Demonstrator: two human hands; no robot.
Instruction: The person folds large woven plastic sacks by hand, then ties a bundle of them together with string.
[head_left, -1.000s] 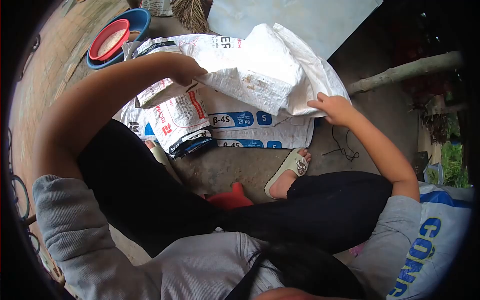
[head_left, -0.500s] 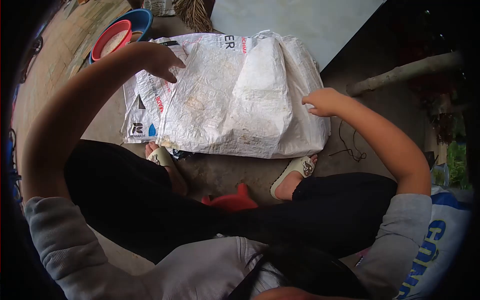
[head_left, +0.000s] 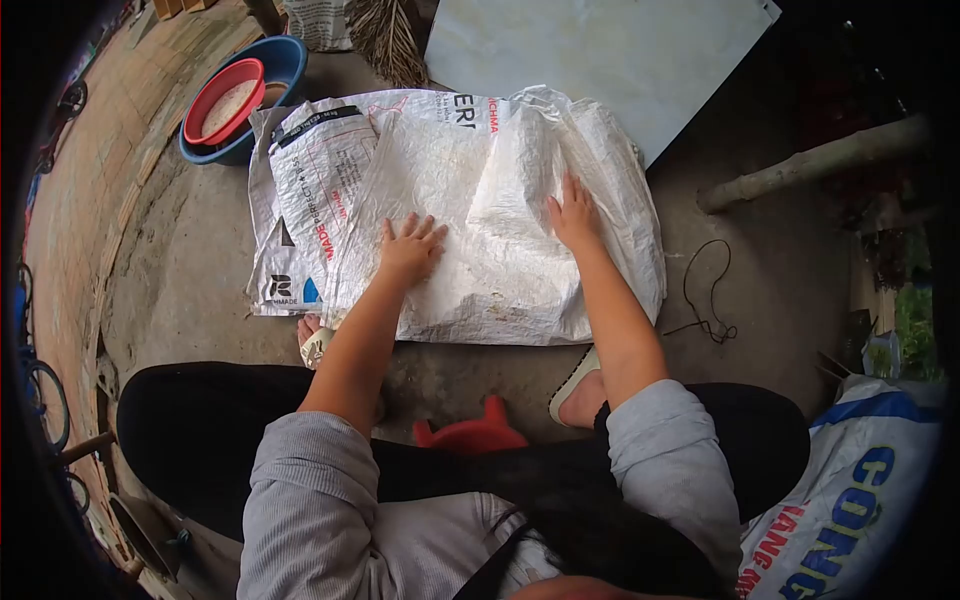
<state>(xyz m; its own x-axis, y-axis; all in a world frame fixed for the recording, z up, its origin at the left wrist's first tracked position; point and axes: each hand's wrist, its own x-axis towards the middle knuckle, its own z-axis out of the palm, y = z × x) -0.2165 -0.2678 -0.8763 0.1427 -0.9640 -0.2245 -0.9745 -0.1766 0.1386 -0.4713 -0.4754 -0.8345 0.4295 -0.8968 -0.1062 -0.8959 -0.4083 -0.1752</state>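
Whereas a second ago the white sack [head_left: 470,170] was being held up and folded over, with both hands lifted at its edges, it is now lying spread on the concrete floor [head_left: 190,270], covering most of the printed sack [head_left: 310,175] beneath it. Both hands have come down onto it: the left hand [head_left: 410,248] is pressing on the lower middle of the sack, and the right hand [head_left: 573,212] is resting just beside a raised crease further up. To judge from this, the laying-out is done and the work is passing to smoothing the cloth flat.

Neither hand is gripping anything; the fingers [head_left: 410,224] are lying released and splayed, palms down, touching the sack's surface directly, so the sack is sitting under the fingers rather than between them. Its near edge is lying close to the person's sandalled foot [head_left: 575,385].

Off to the far left, a red bowl [head_left: 225,95] of pale grain is sitting inside a blue basin [head_left: 275,55], well apart from both hands. A dark cord [head_left: 705,300] is trailing on the floor to the right.
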